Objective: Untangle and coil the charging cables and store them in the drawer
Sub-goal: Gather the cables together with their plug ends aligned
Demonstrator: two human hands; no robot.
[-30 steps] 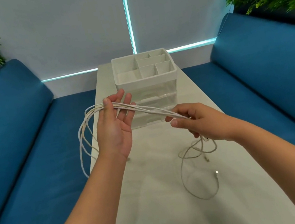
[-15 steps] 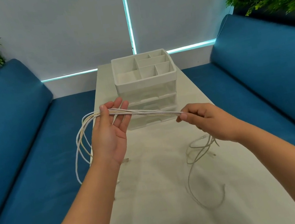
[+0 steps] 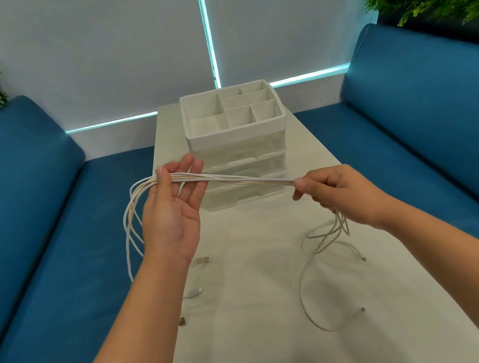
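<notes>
A bundle of white cables (image 3: 231, 179) is held taut in the air between both hands, above a narrow white table (image 3: 256, 322). The left hand (image 3: 171, 219) is raised palm toward the camera, fingers loosely spread; the cables are laid across the fingers and pinned by the thumb. The right hand (image 3: 336, 193) is closed, with the bundle pinched at thumb and forefinger; the other fingertips are curled under and hidden. How many cables are in the bundle cannot be counted. Left of the left hand the strands are looped down over the table edge, and their lower run is hidden behind the forearm. Below the right hand a loose tangle (image 3: 330, 232) is hung and trailed onto the table in a wide loop (image 3: 307, 303). Small connector ends (image 3: 197, 292) are seen on the table; their type is too small to tell. A drawer organizer (image 3: 235, 130) is stood at the far end of the table, drawers shut, contents unclear through the translucent fronts. Blue benches (image 3: 35, 249) are cut off at both sides.
</notes>
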